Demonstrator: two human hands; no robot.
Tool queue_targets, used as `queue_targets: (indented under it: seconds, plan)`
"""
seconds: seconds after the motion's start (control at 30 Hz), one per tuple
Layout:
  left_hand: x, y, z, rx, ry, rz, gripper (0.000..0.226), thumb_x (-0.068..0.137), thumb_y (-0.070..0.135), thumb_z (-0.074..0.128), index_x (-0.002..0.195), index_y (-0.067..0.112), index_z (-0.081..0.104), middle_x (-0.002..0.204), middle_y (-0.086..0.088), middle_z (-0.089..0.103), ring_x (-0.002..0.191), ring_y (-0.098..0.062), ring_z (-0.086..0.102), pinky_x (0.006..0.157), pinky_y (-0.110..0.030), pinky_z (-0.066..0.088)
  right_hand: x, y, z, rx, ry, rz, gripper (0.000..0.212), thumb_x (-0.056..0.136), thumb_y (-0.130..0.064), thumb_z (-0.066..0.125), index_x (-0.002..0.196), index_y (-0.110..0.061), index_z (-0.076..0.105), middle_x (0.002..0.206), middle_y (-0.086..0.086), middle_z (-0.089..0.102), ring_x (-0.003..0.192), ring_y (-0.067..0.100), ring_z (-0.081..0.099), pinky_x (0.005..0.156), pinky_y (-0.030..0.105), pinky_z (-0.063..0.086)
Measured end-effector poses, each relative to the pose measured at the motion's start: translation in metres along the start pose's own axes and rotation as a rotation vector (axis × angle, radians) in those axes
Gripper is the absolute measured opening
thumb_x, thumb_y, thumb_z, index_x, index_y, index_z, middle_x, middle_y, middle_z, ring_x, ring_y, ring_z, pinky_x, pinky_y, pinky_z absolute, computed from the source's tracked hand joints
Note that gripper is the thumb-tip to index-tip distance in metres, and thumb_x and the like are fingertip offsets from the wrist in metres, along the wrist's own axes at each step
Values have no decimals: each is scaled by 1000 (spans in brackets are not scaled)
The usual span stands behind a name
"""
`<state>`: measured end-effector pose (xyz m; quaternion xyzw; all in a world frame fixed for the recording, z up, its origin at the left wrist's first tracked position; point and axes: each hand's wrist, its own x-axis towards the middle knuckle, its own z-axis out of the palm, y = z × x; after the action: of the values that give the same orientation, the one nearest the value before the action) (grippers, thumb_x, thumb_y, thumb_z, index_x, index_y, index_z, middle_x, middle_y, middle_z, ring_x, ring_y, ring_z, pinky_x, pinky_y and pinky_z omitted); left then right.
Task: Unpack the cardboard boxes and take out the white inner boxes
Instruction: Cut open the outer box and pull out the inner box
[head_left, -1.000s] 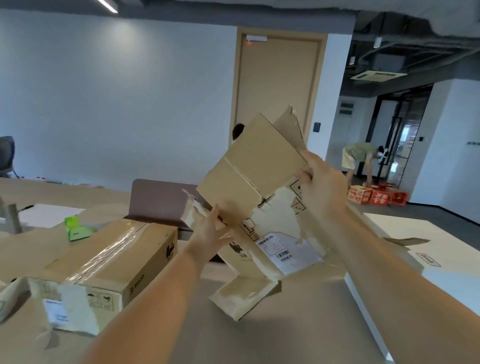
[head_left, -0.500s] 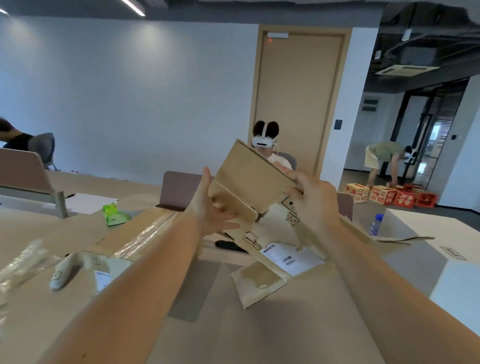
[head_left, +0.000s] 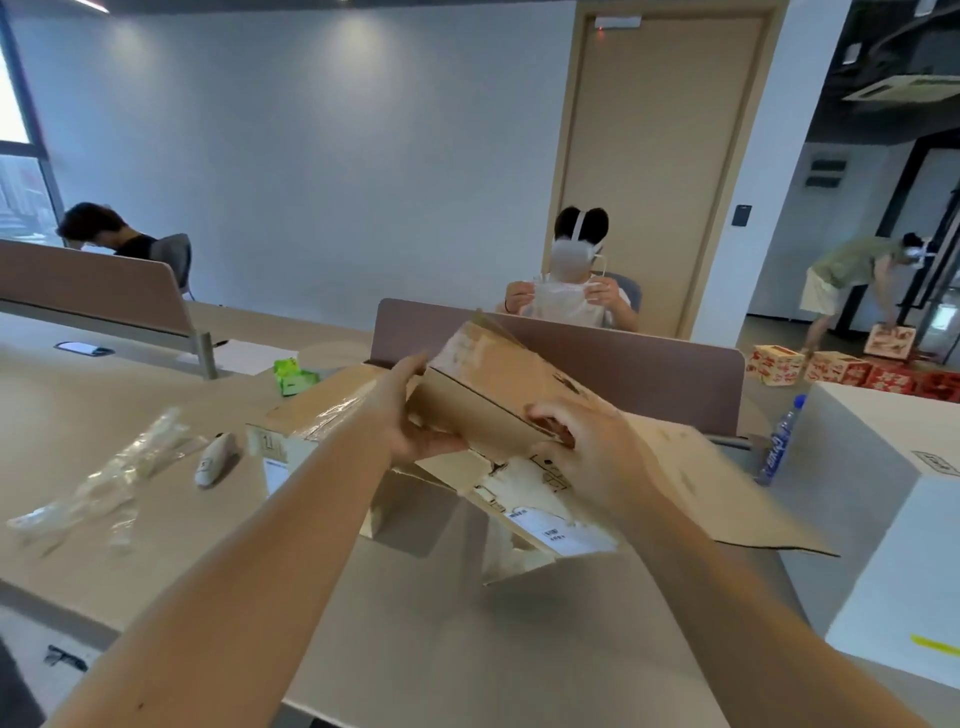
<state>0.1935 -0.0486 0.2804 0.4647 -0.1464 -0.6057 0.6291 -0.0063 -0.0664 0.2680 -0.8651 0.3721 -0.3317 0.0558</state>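
I hold a flattened, torn brown cardboard box (head_left: 498, 395) above the table in front of me. My left hand (head_left: 415, 415) grips its left edge, thumb underneath and fingers up along the side. My right hand (head_left: 587, 447) presses on the right part, fingers curled over the folded panel. A shipping label (head_left: 561, 530) shows on the box's lower flap. A taped, closed cardboard box (head_left: 311, 421) lies behind my left forearm. A large white inner box (head_left: 893, 519) stands at the right.
Crumpled clear plastic wrap (head_left: 104, 478) and a white cutter (head_left: 213, 460) lie on the table at the left. A green packet (head_left: 293, 376) and a brown divider (head_left: 649, 374) sit behind. A water bottle (head_left: 779, 441) stands by the white box. People sit and stand beyond.
The emptied cardboard box has been lowered and folded flatter between my hands. My view has turned left and down, bringing the plastic wrap and cutter into sight.
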Motion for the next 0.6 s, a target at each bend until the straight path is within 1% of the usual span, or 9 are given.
queue_targets:
  seconds: [0.07, 0.13, 0.23, 0.33, 0.37, 0.43, 0.47, 0.53, 0.6]
  plan:
    - [-4, -11, -11, 0, 21, -19, 72, 78, 58, 60, 123, 6, 39, 111, -17, 51, 88, -42, 55, 61, -56, 46, -12, -1, 11, 10, -52, 5, 27, 86, -17, 60, 113, -23, 63, 113, -14, 65, 103, 7, 58, 78, 8, 33]
    - [-8, -20, -23, 35, 40, -30, 69, 78, 61, 58, 117, 5, 45, 109, -17, 54, 88, -39, 57, 61, -54, 48, -22, -2, 22, 14, -119, 4, 27, 88, -19, 58, 114, -25, 61, 115, -15, 64, 105, 7, 58, 84, 16, 37]
    - [-13, -33, -45, 87, 66, -18, 42, 84, 37, 63, 110, 6, 52, 105, -17, 56, 90, -33, 59, 60, -54, 56, -32, -8, 34, 34, -203, -11, 31, 89, -14, 55, 118, -23, 60, 121, -11, 63, 110, 10, 57, 91, 20, 39]
    - [-21, -41, -68, 85, 55, 5, 11, 90, 6, 53, 96, -3, 52, 91, -19, 61, 81, -34, 61, 46, -47, 55, -40, -19, 43, 75, -240, -51, 33, 87, -10, 55, 118, -21, 61, 126, -11, 60, 116, 9, 55, 95, 18, 37]
    - [-24, -44, -74, 98, 59, 11, 7, 92, 1, 48, 89, -4, 51, 82, -20, 64, 72, -34, 65, 42, -43, 54, -42, -21, 47, 71, -258, -62, 33, 87, -11, 56, 119, -21, 61, 127, -12, 59, 118, 9, 54, 95, 17, 35]
    - [-30, -49, -89, 116, 89, 10, 15, 93, -3, 42, 80, -4, 49, 63, -19, 65, 50, -29, 66, 38, -36, 53, -45, -27, 56, 62, -296, -69, 37, 86, -11, 57, 121, -21, 60, 129, -10, 58, 119, 10, 53, 94, 17, 34]
    - [-31, -50, -97, 115, 115, 19, 14, 92, -5, 42, 80, -3, 49, 64, -17, 64, 45, -25, 65, 38, -34, 53, -47, -30, 61, 71, -311, -65, 40, 84, -10, 57, 123, -22, 58, 132, -9, 55, 122, 12, 50, 95, 19, 34]
    - [-31, -53, -116, 104, 137, 40, 11, 89, -9, 43, 89, 0, 50, 76, -14, 59, 47, -21, 65, 42, -30, 54, -52, -36, 68, 88, -363, -22, 51, 81, -15, 60, 130, -23, 50, 144, -7, 41, 132, 16, 37, 102, 23, 29]
    - [-34, -56, -134, 124, 129, 50, 17, 87, -11, 43, 94, 3, 51, 79, -12, 59, 51, -17, 65, 49, -26, 56, -60, -41, 75, 40, -446, 29, 68, 79, -30, 66, 140, -25, 36, 153, -5, 22, 138, 20, 25, 109, 28, 23]
